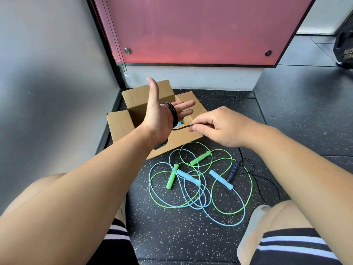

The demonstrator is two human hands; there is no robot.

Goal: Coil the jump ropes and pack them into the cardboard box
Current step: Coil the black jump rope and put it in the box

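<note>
My left hand (162,115) is held up over the open cardboard box (118,121), palm up with straight fingers, and several turns of a black jump rope (172,111) are wound around the palm. My right hand (219,127) pinches the same black rope just to the right of the coil. The rope's loose end trails down to a black handle with blue rings (233,172) on the floor. A green jump rope (200,158) and a light blue jump rope (186,176) lie tangled on the floor in front of the box. Something light blue (180,123) shows inside the box.
The box stands on a black speckled floor (181,232) against a grey wall on the left and a pink panel (191,31) behind. A black bag (343,43) sits at the far right. My knees and striped shorts frame the bottom of the view.
</note>
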